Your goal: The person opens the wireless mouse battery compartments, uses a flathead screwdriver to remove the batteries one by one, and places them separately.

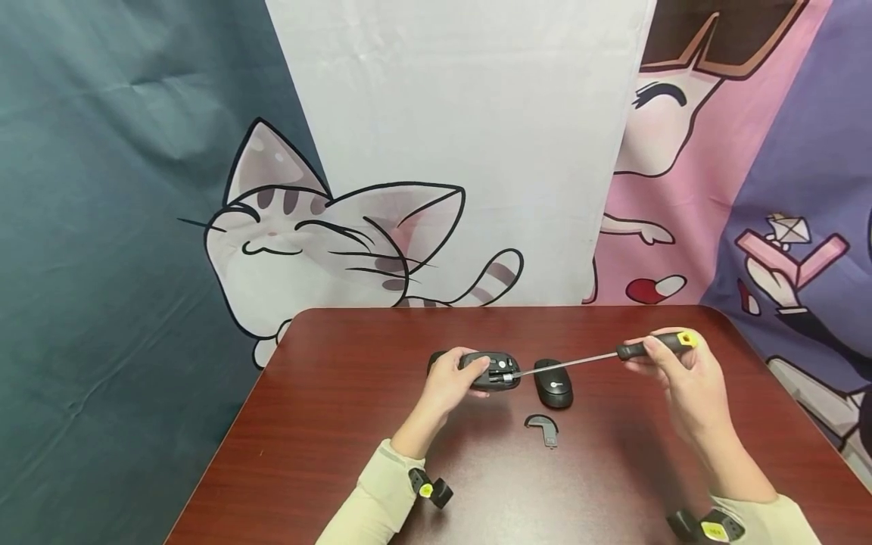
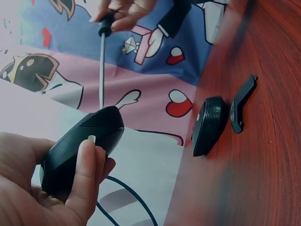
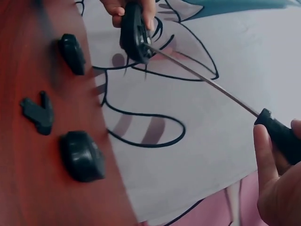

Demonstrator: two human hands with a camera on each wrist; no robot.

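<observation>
The person's forearms are covered by a pale cream fabric left sleeve (image 1: 371, 499) and a matching right sleeve (image 1: 770, 522). At each cuff a small black angular device is worn, marked by a bright yellow patch (image 1: 426, 490), rounded on the left and broader on the right.

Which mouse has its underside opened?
The mouse held in the left hand: its opened underside shows, with the screwdriver reaching to it. The logo-bearing mouse rests on the table, top up.
</observation>
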